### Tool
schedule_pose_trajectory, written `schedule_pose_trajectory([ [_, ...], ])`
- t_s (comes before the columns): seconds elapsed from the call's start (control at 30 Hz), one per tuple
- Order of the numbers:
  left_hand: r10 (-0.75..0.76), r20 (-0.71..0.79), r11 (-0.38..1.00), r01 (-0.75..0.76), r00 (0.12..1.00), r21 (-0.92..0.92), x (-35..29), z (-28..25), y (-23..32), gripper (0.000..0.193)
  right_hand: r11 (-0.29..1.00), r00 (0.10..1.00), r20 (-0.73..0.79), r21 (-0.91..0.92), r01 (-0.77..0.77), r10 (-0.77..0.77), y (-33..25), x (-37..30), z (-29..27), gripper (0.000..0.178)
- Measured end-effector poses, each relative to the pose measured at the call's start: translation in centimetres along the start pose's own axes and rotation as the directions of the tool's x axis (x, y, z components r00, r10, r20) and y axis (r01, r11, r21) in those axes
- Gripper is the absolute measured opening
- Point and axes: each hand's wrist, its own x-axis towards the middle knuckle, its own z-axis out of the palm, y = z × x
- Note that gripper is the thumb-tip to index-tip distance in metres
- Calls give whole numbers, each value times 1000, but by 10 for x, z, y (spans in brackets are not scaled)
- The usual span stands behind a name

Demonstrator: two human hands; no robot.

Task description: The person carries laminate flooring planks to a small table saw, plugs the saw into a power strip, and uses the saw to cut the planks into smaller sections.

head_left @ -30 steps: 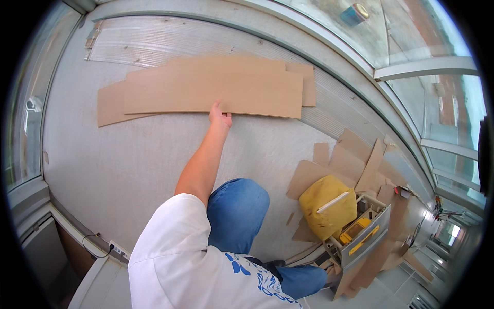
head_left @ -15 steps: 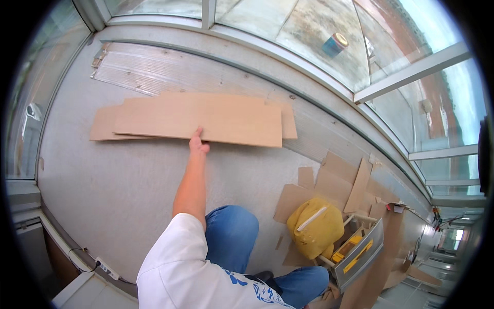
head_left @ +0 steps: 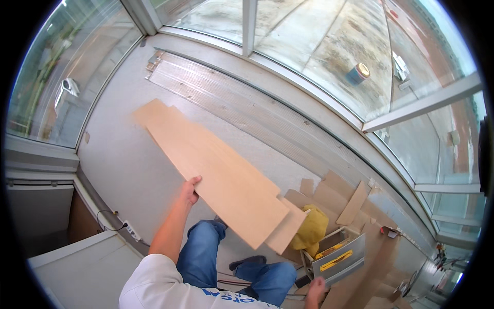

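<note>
My left hand (head_left: 190, 190) is closed on the near long edge of a stack of light-brown wooden boards (head_left: 216, 175), thumb on top and fingers underneath. The boards are long, flat and slightly fanned, so their ends do not line up. They slant from far left down to near right above the floor. My right hand (head_left: 315, 293) is low at the right, near a grey drawer-like box (head_left: 346, 260) with yellow tools in it. It is small and blurred, and its fingers are hard to make out. A yellow bag or cloth (head_left: 312, 226) is partly hidden behind the boards' near end.
Flattened cardboard (head_left: 337, 188) covers the floor at right. A ribbed clear panel (head_left: 206, 95) lies along the window wall (head_left: 288, 72). A power strip (head_left: 131, 230) with a plugged cable is at lower left, beside a white cabinet (head_left: 85, 262).
The boards have swung from lying crosswise to a slant and come nearer, drawn by my left hand. My right hand has entered at lower right. The view has turned.
</note>
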Motion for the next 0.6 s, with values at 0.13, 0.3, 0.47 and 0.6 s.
schedule_pose_trajectory([
  [0.13,-73,-26,997,74,997,27,-132,20,20,48,887,880,106,61,458,-462,-349,-6,61,17],
  [0.3,-157,58,987,158,986,-26,-258,65,45,48,833,469,883,-245,495,-19,-433,-40,240,52],
  [0.47,-95,85,995,96,992,3,-306,40,91,52,801,144,790,-598,-36,596,-513,-181,306,58],
  [0.6,-139,228,967,182,964,-179,-332,22,158,51,844,173,933,-360,399,316,-602,-281,291,61],
])
